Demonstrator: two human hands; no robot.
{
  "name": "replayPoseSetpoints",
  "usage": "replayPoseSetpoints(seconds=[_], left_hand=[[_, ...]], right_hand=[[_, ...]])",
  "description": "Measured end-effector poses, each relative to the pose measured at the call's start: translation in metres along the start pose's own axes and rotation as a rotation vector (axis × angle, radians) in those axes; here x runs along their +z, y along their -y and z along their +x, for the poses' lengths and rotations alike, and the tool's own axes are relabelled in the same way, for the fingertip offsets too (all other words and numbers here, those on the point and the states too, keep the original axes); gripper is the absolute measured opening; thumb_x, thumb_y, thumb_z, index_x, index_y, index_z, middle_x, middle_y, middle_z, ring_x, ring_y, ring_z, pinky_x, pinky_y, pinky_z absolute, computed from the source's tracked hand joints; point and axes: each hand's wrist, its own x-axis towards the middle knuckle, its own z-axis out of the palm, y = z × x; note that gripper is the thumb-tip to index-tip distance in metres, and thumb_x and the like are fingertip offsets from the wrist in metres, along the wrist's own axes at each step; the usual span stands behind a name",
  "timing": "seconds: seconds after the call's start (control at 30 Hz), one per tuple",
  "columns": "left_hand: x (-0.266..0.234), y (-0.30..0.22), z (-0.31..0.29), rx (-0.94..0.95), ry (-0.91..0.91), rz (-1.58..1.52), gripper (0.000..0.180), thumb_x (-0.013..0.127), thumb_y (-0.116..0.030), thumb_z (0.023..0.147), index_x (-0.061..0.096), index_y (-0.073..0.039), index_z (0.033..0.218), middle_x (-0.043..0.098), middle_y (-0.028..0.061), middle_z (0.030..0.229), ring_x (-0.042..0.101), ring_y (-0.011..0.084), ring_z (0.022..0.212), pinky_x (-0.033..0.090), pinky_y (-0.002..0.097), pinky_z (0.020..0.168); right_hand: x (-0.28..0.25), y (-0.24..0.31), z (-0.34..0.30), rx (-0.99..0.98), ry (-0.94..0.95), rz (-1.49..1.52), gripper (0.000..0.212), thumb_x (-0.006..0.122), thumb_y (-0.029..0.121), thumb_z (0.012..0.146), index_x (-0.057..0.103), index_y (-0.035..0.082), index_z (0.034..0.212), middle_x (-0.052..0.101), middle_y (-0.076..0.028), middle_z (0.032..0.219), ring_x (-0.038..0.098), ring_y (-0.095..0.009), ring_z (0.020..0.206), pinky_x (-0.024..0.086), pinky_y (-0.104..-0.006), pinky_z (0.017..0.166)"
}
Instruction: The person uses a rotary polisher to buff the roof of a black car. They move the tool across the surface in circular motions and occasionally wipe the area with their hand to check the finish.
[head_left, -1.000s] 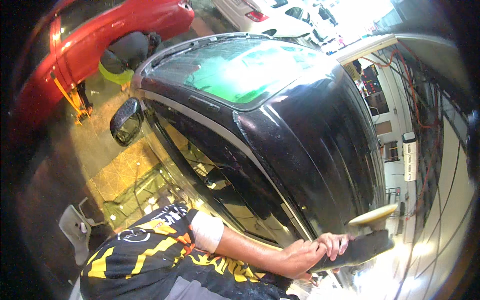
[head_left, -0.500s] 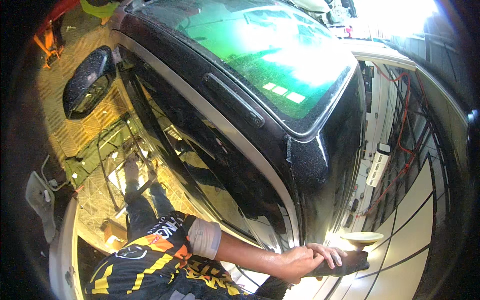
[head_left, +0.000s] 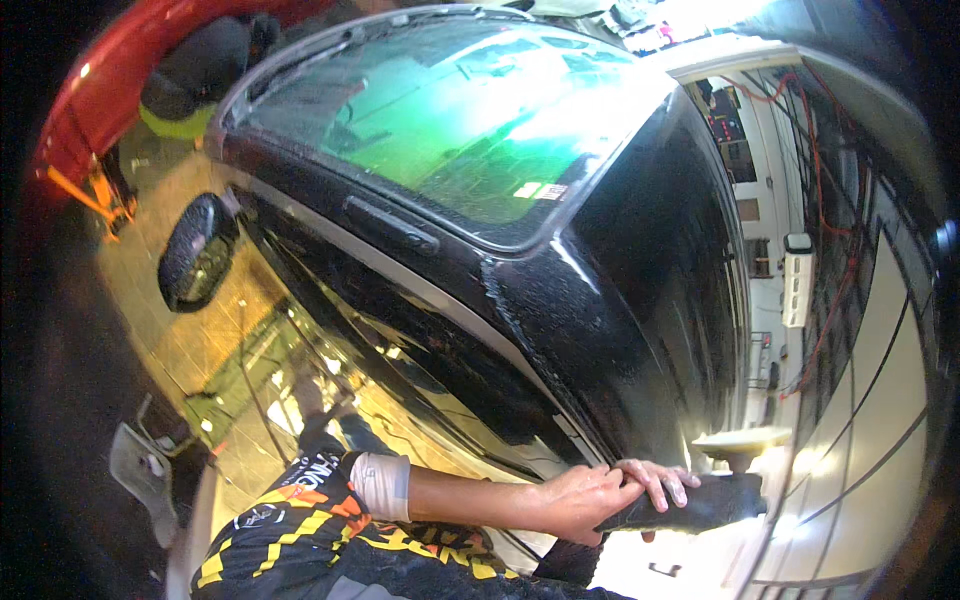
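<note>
A black hand-held power polisher (head_left: 715,500) with a pale round pad (head_left: 740,440) is at the lower right. The pad faces up in the picture, close to the dark car's panel (head_left: 650,300); I cannot tell whether they touch. My left hand (head_left: 590,500), its wrist beyond a pale sleeve band, is closed at the rear part of the polisher. My right hand (head_left: 655,484) lies over the top of the tool beside it, with white residue on its fingertips. Its forearm is hidden.
The car's large glass pane (head_left: 440,130) reflects green and white light. A side mirror (head_left: 198,255) juts out at left. A red car body (head_left: 85,100) and orange stand (head_left: 100,200) are at far left. A white fixture (head_left: 797,280) and red hose (head_left: 815,150) are at right.
The view has tilted, so the car's glass and panel sit differently and more of the red body shows. Both hands and the polisher appear slightly farther right and higher, the hold unchanged.
</note>
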Motion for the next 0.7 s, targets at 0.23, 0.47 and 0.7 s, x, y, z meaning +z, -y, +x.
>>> replayPoseSetpoints(seconds=[0.23,0.47,0.7], left_hand=[[0.034,-0.020,-0.005,-0.002,-0.053,0.298,0.095,0.090,-0.033,0.063,0.044,0.007,0.136,0.056,0.0210,0.114,0.061,0.0365,0.103,0.053,0.0437,0.089],[0.042,-0.056,-0.046,-0.249,-0.052,0.263,0.091,0.089,-0.035,0.072,0.043,0.004,0.140,0.062,0.0252,0.121,0.065,0.0432,0.110,0.055,0.0468,0.095],[0.009,-0.077,-0.052,-0.228,-0.170,-0.081,0.106,0.097,-0.028,0.068,0.037,0.004,0.150,0.055,0.0190,0.145,0.048,0.0253,0.141,0.033,0.0402,0.120]], right_hand=[[0.004,0.004,-0.005,-0.019,0.220,0.085,0.092,0.096,0.008,0.065,0.053,0.013,0.146,0.072,0.001,0.125,0.071,-0.015,0.102,0.039,-0.0404,0.107],[0.037,-0.027,-0.032,-0.052,0.138,-0.033,0.099,0.095,0.034,0.069,0.042,0.004,0.147,0.070,-0.013,0.114,0.070,-0.032,0.102,0.040,-0.0578,0.106],[0.104,-0.040,0.003,0.305,0.017,-0.402,0.120,0.099,0.035,0.058,0.037,-0.003,0.154,0.052,-0.023,0.150,0.047,-0.036,0.143,0.033,-0.0477,0.122]])
